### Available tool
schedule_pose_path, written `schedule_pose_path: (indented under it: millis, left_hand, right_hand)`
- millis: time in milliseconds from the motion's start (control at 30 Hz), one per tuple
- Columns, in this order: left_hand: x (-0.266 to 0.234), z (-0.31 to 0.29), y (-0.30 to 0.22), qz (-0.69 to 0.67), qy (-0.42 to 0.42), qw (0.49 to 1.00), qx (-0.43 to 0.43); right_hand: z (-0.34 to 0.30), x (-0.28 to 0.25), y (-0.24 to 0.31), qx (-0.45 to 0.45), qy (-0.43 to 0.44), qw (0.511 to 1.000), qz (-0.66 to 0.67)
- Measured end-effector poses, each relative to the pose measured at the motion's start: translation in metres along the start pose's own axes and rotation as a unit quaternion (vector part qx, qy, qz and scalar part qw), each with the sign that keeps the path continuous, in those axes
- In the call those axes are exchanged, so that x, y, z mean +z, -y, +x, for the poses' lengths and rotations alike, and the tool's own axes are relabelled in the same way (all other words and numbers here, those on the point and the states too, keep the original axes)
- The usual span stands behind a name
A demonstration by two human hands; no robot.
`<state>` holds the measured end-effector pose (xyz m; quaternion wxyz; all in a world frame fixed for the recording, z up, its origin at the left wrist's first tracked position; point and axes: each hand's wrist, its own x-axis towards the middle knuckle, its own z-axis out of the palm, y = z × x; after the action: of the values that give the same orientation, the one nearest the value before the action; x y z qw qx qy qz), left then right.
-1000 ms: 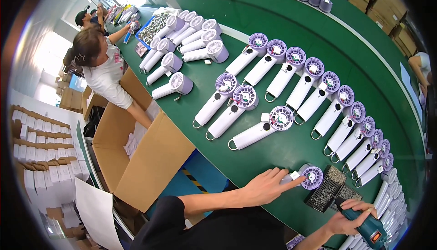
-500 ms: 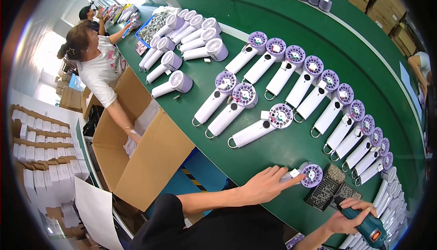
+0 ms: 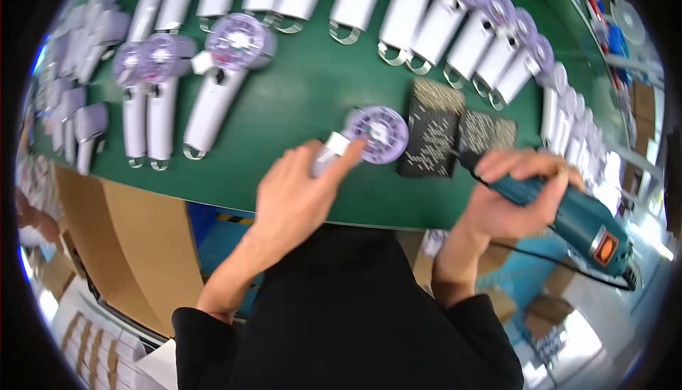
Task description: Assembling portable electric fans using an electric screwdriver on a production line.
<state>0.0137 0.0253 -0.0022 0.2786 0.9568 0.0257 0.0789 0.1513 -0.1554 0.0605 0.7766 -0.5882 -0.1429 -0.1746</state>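
My left hand [image 3: 295, 187] grips the handle of a small handheld fan [image 3: 388, 134] lying on the green table, its round purple head uncovered, with inner parts showing. A white connector or block [image 3: 337, 143] sits beside my fingers. In my right hand [image 3: 522, 184] is a teal electric screwdriver [image 3: 593, 230] with a black nose and an orange switch. Its tip points at two dark screw trays [image 3: 426, 166] standing side by side, right of the fan head; small screws fill them in rows. Whether the tip touches a screw, I cannot tell.
A row of white-handled fans [image 3: 355, 6] runs along the far side of the table [image 3: 298, 91]. Another open fan [image 3: 213, 106] lies to the left, near several more. A cardboard box [image 3: 145, 248] stands below the table's left edge. The screwdriver's black cable [image 3: 568, 268] hangs at the right.
The view has swung right and down, so the table and fans appear shifted left. The screwdriver now points toward the screw trays from their right; my left hand still holds the fan.
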Motion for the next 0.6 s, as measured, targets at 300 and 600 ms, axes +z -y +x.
schedule_pose_path:
  millis: [300, 600]
  left_hand:
    - [0.007, -0.003, -0.003, -0.036, -0.002, 0.999, 0.011]
    - [0.009, -0.006, -0.001, -0.041, -0.001, 0.999, 0.005]
  right_hand:
    - [-0.001, -0.007, -0.014, 0.000, 0.020, 0.999, -0.038]
    - [-0.003, -0.001, -0.030, -0.016, 0.036, 0.993, -0.111]
